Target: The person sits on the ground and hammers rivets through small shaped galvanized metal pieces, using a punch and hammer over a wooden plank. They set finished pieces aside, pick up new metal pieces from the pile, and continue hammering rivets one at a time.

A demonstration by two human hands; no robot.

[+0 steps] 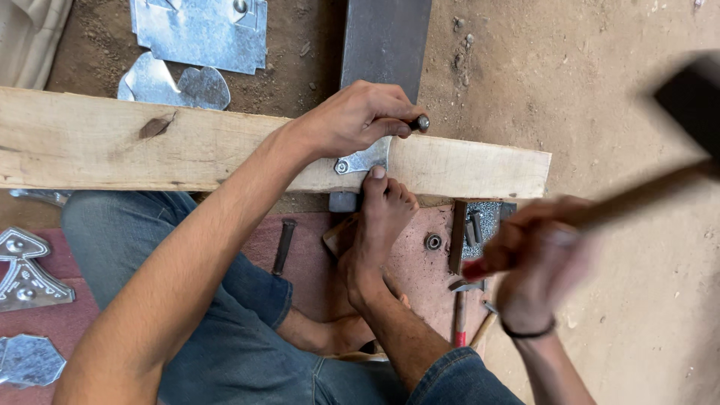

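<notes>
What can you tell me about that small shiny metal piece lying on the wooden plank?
The metal piece is a thin, bright, silvery cut-out of sheet metal with a shaped edge and a round stud near its left end. It lies flat on the pale wooden plank, near the plank's front edge. The left hand holds a dark punch just above it, and the big toe of a bare foot presses on its lower edge.

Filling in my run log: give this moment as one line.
left hand: holds punch on metal plate | right hand: hammer raised, blurred | foot: pins plate on plank
</notes>
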